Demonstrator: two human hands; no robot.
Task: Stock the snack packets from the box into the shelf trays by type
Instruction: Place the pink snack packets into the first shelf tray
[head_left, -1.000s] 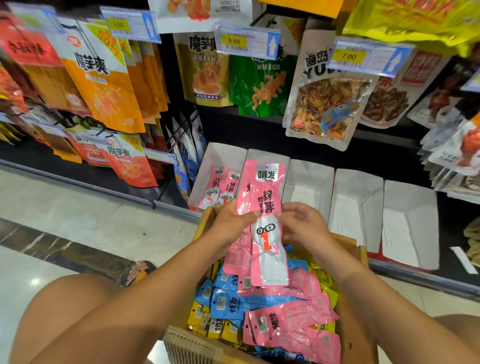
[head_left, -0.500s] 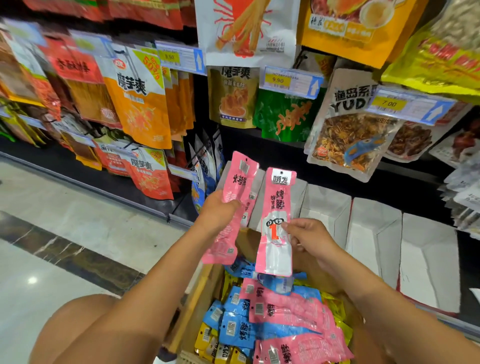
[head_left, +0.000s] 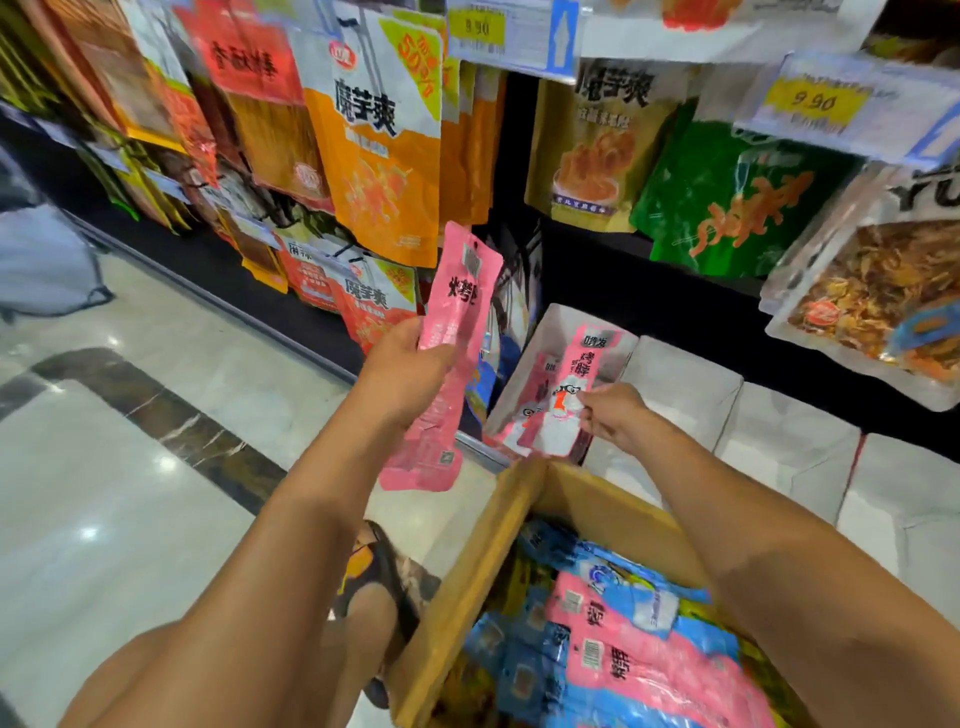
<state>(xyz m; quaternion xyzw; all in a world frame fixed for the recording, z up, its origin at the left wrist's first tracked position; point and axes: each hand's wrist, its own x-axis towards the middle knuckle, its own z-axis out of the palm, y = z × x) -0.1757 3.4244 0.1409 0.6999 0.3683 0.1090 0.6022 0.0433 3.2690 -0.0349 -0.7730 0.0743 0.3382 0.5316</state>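
Left grip (head_left: 410, 374) curls round long pink foil snack packets (head_left: 457, 322), held upright. Right grip (head_left: 613, 415) pinches one pink-and-white packet (head_left: 569, 384) over the leftmost white cardboard shelf tray (head_left: 563, 322).

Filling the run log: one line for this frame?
step: stocking pink type | right hand: pinches pink packet at leftmost tray | left hand: grips spare pink packets | box: blue packets and pink ones inside

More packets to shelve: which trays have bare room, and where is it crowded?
The white trays right of the leftmost tray look bare. The leftmost tray holds pink packets, with the right hand at it; the box is packed.
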